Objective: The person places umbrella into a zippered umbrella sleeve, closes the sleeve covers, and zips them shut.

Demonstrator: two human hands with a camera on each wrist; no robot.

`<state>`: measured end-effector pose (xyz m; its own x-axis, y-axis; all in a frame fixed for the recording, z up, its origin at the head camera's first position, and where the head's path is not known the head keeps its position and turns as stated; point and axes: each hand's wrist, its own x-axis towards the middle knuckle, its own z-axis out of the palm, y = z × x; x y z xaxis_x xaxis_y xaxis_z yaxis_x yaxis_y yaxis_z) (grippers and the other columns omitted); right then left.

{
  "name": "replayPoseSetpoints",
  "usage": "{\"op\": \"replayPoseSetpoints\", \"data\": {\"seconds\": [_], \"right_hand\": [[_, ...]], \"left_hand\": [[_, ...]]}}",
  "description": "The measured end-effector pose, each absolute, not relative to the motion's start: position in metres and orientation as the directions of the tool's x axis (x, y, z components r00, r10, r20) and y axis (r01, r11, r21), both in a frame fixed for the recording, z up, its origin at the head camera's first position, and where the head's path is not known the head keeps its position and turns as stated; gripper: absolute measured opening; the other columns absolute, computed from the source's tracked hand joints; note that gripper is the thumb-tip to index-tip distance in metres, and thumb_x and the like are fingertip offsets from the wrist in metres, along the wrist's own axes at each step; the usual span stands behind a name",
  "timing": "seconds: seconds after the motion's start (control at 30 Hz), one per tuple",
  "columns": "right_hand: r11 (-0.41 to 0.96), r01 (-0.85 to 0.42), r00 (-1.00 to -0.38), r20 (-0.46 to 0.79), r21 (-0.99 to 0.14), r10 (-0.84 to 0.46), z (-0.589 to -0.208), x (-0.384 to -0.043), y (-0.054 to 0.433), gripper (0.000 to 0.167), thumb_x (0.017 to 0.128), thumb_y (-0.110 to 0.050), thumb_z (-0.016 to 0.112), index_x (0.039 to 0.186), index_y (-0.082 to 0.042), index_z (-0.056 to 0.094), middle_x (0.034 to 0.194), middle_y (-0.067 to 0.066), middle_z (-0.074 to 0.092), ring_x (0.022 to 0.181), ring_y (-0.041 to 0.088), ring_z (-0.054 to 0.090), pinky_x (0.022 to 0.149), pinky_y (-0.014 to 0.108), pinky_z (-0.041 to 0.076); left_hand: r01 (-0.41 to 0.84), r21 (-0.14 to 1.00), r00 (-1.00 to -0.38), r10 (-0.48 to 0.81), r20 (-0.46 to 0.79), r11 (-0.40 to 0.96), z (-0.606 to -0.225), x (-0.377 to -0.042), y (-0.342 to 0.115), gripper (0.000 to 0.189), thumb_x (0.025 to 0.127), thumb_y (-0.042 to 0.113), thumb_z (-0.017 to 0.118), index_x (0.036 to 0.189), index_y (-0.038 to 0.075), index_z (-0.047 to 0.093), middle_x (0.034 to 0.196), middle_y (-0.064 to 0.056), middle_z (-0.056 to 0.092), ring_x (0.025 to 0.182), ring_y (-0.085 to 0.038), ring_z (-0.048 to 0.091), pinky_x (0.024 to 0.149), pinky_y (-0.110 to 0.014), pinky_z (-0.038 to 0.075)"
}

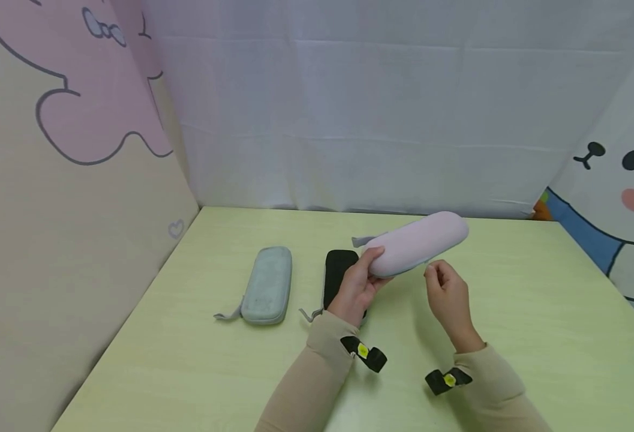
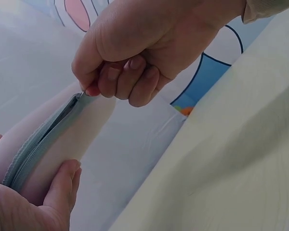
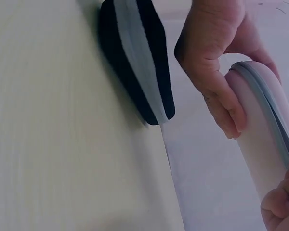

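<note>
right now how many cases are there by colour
pink case, held up off the table by the left hand, right hand pinching at its zip: 1
grey case, lying on the table: 1
black case, lying on the table, partly behind the left hand: 1
total: 3

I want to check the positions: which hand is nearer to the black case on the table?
Left. The left hand hovers directly over the black case, gripping the pink case; the right hand is farther right.
</note>
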<state>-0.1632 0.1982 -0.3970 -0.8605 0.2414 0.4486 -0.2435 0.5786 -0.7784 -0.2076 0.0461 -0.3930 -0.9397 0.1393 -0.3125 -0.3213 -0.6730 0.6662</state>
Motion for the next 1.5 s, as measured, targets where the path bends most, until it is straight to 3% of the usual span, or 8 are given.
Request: {"op": "replayPoseSetpoints", "data": {"seconds": [0.33,0.6,0.87,1.13,1.5], "right_hand": [[0.564,-0.245,-0.853,0.452,-0.788,0.26,-0.399,-0.162,0.195,0.019,0.092,-0.006,0.047,0.076,0.0,0.056,0.059,0.001,0.044,0.051,0.009,0.038,0.047,0.023,0.032],[0.607,-0.382,-0.828,0.55,-0.697,0.11,-0.405,-0.158,0.18,0.02,0.093,-0.004,0.047,0.075,-0.004,0.055,0.055,-0.001,0.04,0.046,0.009,0.036,0.043,0.026,0.031],[0.578,-0.33,-0.848,0.503,-0.746,0.166,-0.406,-0.156,0.175,0.019,0.093,-0.004,0.048,0.074,-0.005,0.054,0.056,-0.001,0.04,0.047,0.009,0.036,0.044,0.025,0.03],[0.584,-0.431,-0.82,0.569,-0.688,0.065,-0.412,-0.154,0.166,0.016,0.089,0.003,0.051,0.075,-0.004,0.054,0.056,-0.005,0.04,0.048,0.005,0.035,0.042,0.024,0.031],[0.59,-0.546,-0.746,0.665,-0.595,-0.019,-0.413,-0.159,0.158,0.013,0.083,0.008,0.054,0.076,-0.003,0.055,0.058,-0.007,0.038,0.049,0.004,0.034,0.042,0.024,0.03]], "left_hand": [[-0.314,0.638,-0.937,0.122,-0.327,-0.703,-0.395,-0.206,0.052,0.05,0.078,0.016,0.072,0.122,-0.002,0.055,0.108,-0.022,0.059,0.093,-0.03,0.061,0.084,-0.043,0.048],[-0.298,0.611,-0.938,0.106,-0.331,-0.733,-0.393,-0.206,0.059,0.05,0.078,0.016,0.071,0.122,-0.003,0.054,0.108,-0.021,0.059,0.091,-0.027,0.06,0.084,-0.042,0.048],[-0.273,0.589,-0.935,0.066,-0.349,-0.761,-0.393,-0.205,0.064,0.048,0.077,0.014,0.072,0.119,-0.004,0.055,0.105,-0.021,0.06,0.089,-0.026,0.06,0.083,-0.041,0.048],[-0.239,0.58,-0.932,0.015,-0.363,-0.779,-0.394,-0.206,0.068,0.045,0.076,0.015,0.073,0.115,-0.004,0.059,0.1,-0.017,0.062,0.084,-0.022,0.061,0.077,-0.037,0.05],[-0.215,0.498,-0.922,0.007,-0.387,-0.84,-0.389,-0.205,0.068,0.046,0.078,0.016,0.071,0.118,-0.001,0.056,0.106,-0.016,0.056,0.091,-0.023,0.056,0.078,-0.032,0.048]]}}
